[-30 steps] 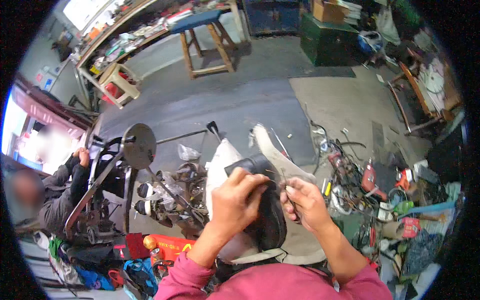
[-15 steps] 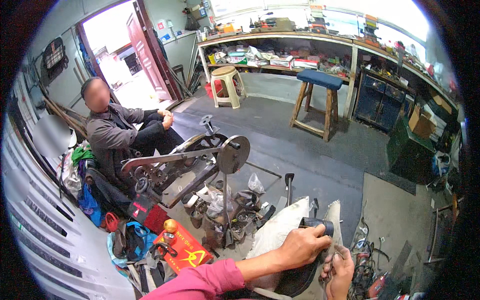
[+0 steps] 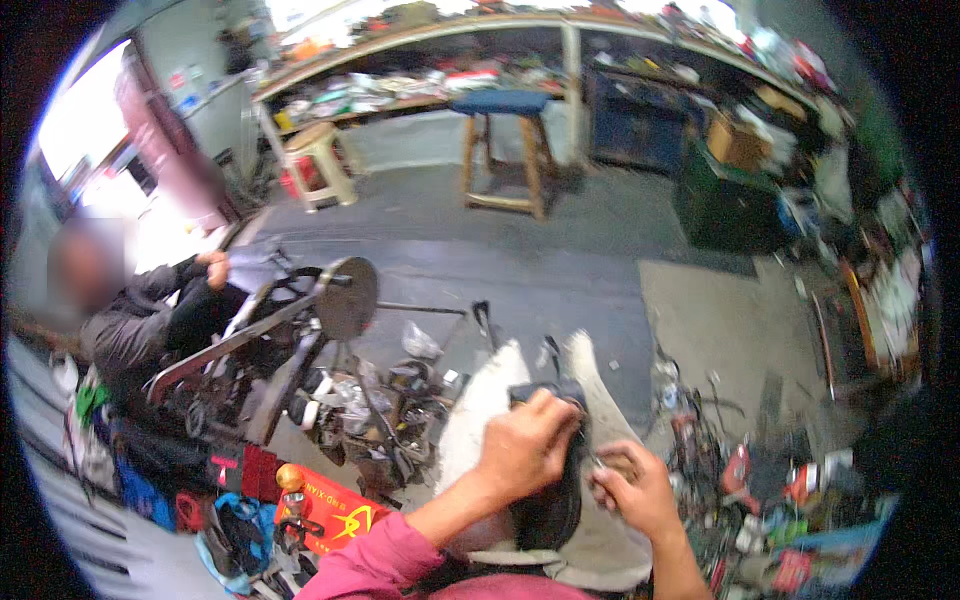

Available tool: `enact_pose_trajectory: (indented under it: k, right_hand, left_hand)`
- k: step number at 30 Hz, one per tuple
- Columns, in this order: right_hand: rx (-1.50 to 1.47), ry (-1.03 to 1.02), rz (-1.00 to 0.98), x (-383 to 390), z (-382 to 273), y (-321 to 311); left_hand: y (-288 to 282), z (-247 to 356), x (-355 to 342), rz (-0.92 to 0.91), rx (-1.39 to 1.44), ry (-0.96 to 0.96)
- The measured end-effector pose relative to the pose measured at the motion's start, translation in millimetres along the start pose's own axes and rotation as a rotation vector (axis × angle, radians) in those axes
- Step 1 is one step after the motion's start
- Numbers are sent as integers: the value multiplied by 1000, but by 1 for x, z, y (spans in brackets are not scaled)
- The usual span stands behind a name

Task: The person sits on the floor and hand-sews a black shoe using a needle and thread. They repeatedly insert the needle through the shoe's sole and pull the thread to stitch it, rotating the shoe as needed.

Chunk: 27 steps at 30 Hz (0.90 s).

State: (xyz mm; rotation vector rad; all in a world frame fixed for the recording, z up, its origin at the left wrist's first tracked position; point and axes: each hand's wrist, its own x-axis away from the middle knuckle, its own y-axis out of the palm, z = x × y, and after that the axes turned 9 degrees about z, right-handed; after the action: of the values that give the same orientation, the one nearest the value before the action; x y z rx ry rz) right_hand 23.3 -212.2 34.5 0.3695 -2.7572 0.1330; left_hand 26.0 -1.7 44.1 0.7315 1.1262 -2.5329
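Head view: black leather-looking piece (image 3: pixel 548 510), maybe a boot, sits at the lap over pale cloth (image 3: pixel 608 545). Left hand (image 3: pixel 525 440): fingers curled tight on its upper end, looks like a firm hold. Right hand (image 3: pixel 630 488): just right of the piece, thumb and forefinger near a pinch; can't tell if they've got anything. I'd brace with the left, make small controlled moves with the right, no sudden pulls. Left fingertips hidden behind knuckles; blur smears right-hand detail; both forearms run off the lower edge.
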Motion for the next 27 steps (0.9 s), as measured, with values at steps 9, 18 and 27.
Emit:
enact_pose_trajectory:
  k: [9,18,27]
  right_hand:
    - [-32,-192,30,-19,-15,14]
    - [116,-326,11,-16,-19,-4]
    - [61,-374,96,-22,-10,10]
  left_hand:
    - [-4,4,-5,15,19,29]
    - [-3,1,-7,-2,28,-19]
    - [-3,7,-7,-42,19,-29]
